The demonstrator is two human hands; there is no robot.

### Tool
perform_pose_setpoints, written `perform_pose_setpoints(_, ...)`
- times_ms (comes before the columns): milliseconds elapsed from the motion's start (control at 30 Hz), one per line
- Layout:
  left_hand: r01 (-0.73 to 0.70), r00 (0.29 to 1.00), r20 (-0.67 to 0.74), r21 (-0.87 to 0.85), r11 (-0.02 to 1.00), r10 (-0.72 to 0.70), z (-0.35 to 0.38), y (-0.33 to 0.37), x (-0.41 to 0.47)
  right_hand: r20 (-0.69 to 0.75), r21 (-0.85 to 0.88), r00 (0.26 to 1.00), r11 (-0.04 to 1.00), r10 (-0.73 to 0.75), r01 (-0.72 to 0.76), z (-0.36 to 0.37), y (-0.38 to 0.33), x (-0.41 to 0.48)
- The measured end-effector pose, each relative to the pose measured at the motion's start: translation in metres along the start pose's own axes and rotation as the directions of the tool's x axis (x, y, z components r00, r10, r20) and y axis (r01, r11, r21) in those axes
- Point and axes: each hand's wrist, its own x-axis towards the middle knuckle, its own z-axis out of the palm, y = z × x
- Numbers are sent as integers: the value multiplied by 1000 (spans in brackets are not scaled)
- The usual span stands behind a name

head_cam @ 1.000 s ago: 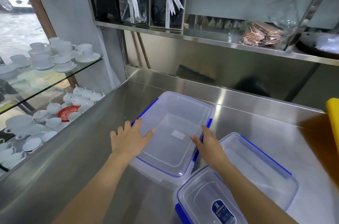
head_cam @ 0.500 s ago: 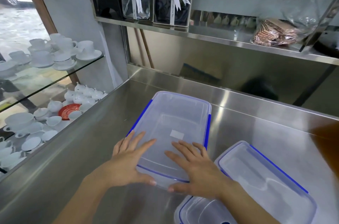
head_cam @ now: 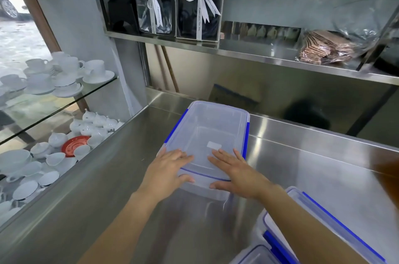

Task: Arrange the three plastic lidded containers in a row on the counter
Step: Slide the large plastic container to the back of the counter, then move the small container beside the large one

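Note:
A large clear plastic container (head_cam: 212, 127) with a blue-clipped lid sits lengthwise on the steel counter (head_cam: 121, 177), its far end near the back ledge. My left hand (head_cam: 167, 168) and my right hand (head_cam: 236, 172) both grip its near end, fingers flat on the lid and thumbs against the front wall. A second clear container (head_cam: 330, 229) with blue clips lies at the lower right, partly cut off by the frame. Only the corner of a third container's lid (head_cam: 257, 256) shows at the bottom edge.
A glass partition on the left edges the counter, with white cups and saucers (head_cam: 64, 78) on glass shelves behind it. A steel shelf (head_cam: 237, 52) above the counter holds ribboned gift boxes (head_cam: 198, 0) and a bag of brown packets (head_cam: 323, 50).
Both hands slid from the container's sides to its near end. The container has moved away from me toward the back ledge and turned straighter. The view shifted, pushing the other two containers toward the lower right.

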Motion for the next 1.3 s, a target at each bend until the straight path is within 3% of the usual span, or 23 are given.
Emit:
perform_pose_setpoints(167, -56, 994, -90, 39, 998, 60, 9, -6, -5, -69, -90, 997, 996, -36, 30, 5, -1, 0)
perform_pose_setpoints(267, -41, 999, -19, 46, 998, 42, 7, -3, -5, -92, -152, 995, 988, -25, 11, 4, -5, -3)
perform_pose_setpoints(400, -16, 996, 89, 87, 996, 8, 0, 8, -9, -131, -57, 989, 996, 63, -71, -4, -6, -18)
perform_pose_setpoints(500, -28, 998, -49, 38, 999, 30, -4, 39, -17, -191, -17, 973, 991, 129, -135, -12, 4, -44)
perform_pose_setpoints(600, -83, 972, -228, -140, 987, 49, 5, 92, -29, -237, 38, 945, 974, 226, -223, -20, 20, -82)
perform_pose_setpoints(633, -89, 981, -186, -194, 977, 52, 10, 108, -34, -236, 49, 935, 964, 267, -263, -21, 26, -96)
perform_pose_setpoints(700, -24, 999, 29, -241, 970, 32, 27, 135, -40, -218, 67, 911, 936, 351, -345, -21, 41, -125)
perform_pose_setpoints(767, 72, 976, 217, -207, 976, -26, 44, 153, -45, -182, 75, 887, 906, 424, -417, -19, 55, -153)
perform_pose_setpoints(833, 138, 948, 310, -187, 973, -75, 56, 167, -47, -114, 95, 869, 876, 482, -473, -15, 67, -180)
perform_pose_setpoints(1000, 86, 941, 338, -163, 983, -27, 63, 190, -48, 61, 206, 818, 795, 572, -571, 1, 82, -224)
perform_pose_setpoints(1067, 79, 948, 319, -189, 979, -15, 66, 191, -50, 65, 287, 809, 766, 584, -576, 8, 83, -230)
perform_pose_setpoints(1167, 73, 961, 276, -273, 959, 6, 69, 187, -50, 16, 230, 791, 768, 611, -598, 19, 81, -228)
perform_pose_setpoints(1233, 47, 931, 360, -270, 962, 56, 74, 184, -48, -37, 156, 731, 726, 681, -669, 25, 79, -224)
perform_pose_setpoints(1300, -29, 840, 530, -166, 986, 114, 78, 185, -47, -114, 114, 638, 648, 761, -753, 31, 78, -218)
